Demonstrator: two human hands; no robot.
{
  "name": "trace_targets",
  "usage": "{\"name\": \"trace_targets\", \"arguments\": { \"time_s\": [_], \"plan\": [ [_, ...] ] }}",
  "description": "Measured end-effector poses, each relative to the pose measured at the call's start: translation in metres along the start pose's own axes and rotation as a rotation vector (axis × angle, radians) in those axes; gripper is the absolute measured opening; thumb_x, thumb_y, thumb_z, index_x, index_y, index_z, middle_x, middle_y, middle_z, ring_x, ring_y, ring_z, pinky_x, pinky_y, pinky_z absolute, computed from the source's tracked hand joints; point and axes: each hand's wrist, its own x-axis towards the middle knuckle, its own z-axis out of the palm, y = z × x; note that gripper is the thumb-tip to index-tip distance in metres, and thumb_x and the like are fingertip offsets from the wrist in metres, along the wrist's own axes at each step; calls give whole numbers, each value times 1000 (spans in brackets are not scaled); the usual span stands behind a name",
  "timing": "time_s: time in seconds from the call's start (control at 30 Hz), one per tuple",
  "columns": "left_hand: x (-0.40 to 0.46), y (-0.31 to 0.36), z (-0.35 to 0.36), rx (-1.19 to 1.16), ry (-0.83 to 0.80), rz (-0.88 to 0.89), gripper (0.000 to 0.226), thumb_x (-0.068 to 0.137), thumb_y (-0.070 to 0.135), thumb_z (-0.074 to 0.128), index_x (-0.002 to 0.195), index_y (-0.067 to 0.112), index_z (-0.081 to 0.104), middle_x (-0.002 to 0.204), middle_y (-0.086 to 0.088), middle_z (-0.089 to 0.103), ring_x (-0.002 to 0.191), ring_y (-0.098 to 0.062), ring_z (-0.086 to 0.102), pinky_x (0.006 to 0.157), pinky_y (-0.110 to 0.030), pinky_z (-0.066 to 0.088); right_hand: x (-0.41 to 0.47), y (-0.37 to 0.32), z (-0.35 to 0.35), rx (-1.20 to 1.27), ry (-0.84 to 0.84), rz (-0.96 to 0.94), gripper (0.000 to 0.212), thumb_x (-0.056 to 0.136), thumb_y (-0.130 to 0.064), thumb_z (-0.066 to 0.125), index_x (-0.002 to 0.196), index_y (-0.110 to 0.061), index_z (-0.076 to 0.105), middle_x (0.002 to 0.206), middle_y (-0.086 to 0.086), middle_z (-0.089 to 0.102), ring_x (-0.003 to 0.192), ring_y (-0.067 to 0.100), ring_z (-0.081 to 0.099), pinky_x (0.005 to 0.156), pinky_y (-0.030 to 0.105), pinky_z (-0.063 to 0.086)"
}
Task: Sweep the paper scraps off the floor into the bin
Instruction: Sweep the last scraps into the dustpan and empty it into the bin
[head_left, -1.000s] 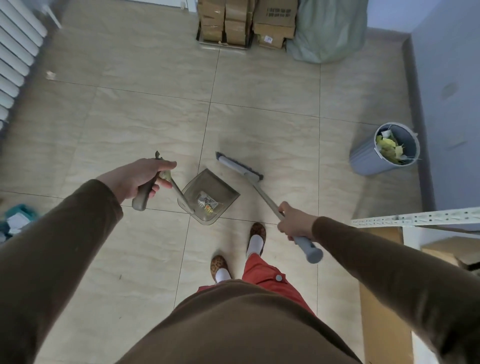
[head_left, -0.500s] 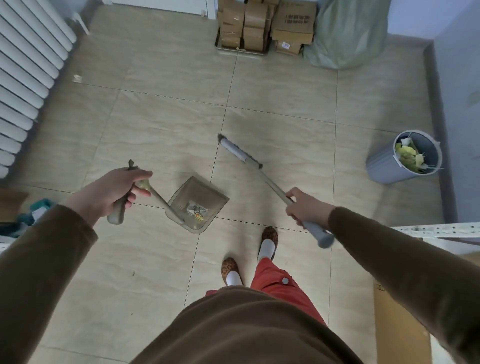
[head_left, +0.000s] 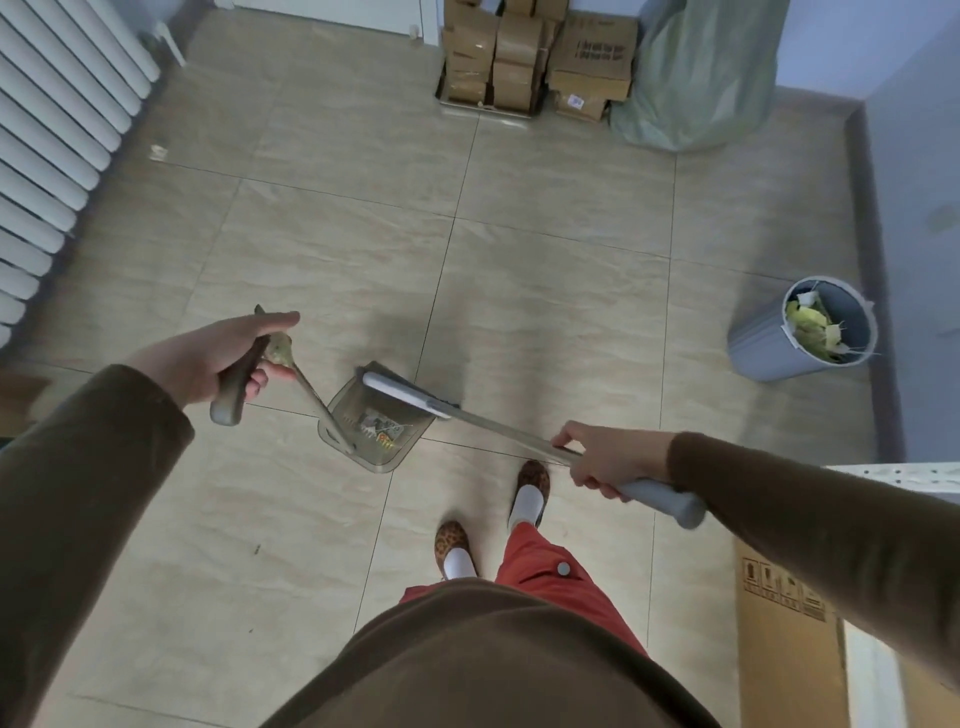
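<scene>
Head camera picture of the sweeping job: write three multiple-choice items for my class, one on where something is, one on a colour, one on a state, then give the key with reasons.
1. Where does the bin stand?
A. by the right wall
B. under the radiator
C. between the feet

2. What colour is the bin?
A. red
B. grey
C. black

3. What is in the dustpan?
A. nothing
B. water
C. paper scraps

Key:
1 A, it sits on the floor next to the right wall.
2 B, its sides are plainly grey.
3 C, paper scraps lie in the tray, with the broom head at its mouth; the left hand holds the dustpan handle, the right hand the broom.
</scene>
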Motion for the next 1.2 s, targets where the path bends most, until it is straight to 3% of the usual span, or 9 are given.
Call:
{"name": "trace_targets", "arguments": {
  "time_s": [0.1,0.27,0.47,0.53,0.63,0.8,0.93,1.1,1.2],
  "plan": [
    [-5,-1,-2,-132,-125,-17,52,85,50,69,112,8,56,103,-30,68,47,-16,40,39,-24,44,-25,23,0,94,47,-3,46,90,-9,52,129,-30,42,69,4,54,41,9,44,40,21,38],
    [-10,10,31,-151,-68,54,39,85,38,65,107,8,52,93,-25,61,42,-13,38,37,-20,40,-28,51,5,340,152,-9,44,92,-11,52,130,-28,42,71,6,55,45,10,47,42,23,39],
    [-23,37,89,-91,-186,171,49,84,61,64,95,15,53,77,-14,58,44,-15,40,39,-22,40,-30,85,9,766,253,27,41,93,-9,53,130,-20,42,71,8,53,43,11,46,40,20,39],
    [-31,55,113,-113,-265,178,36,88,47,66,95,14,53,78,-15,57,47,-17,48,41,-25,48,-33,98,4,897,278,46,33,94,-7,52,124,-19,44,69,7,51,41,10,46,38,19,39],
    [-47,89,155,-171,-378,142,21,87,20,68,98,9,53,92,-23,60,66,-26,69,55,-31,61,-41,119,-10,1116,288,80,13,96,-5,49,91,-16,46,63,5,46,34,7,43,34,15,37],
    [-83,153,242,-92,-392,240,22,72,17,68,86,12,52,80,-18,57,43,-11,40,34,-17,35,-54,169,-32,1467,267,89,15,94,-8,53,81,-11,46,57,2,48,34,7,46,34,16,41],
    [-107,190,311,118,-368,407,23,91,34,65,85,16,52,74,-9,51,42,-10,35,33,-16,30,-65,212,-53,1696,229,61,14,93,-9,54,80,-8,50,58,2,49,35,8,47,34,17,42],
    [-136,218,388,381,-325,613,13,98,22,54,96,9,54,85,-14,51,44,-14,35,37,-19,28,-77,255,-75,1764,199,64,14,95,-11,53,82,-7,50,61,3,49,36,9,46,34,17,44],
    [-146,223,428,513,-336,736,21,99,31,55,93,10,57,81,-10,51,44,-17,33,41,-21,24,-81,274,-83,1758,212,77,13,94,-10,53,82,-5,50,60,4,50,38,9,46,36,18,44]
  ]
}}
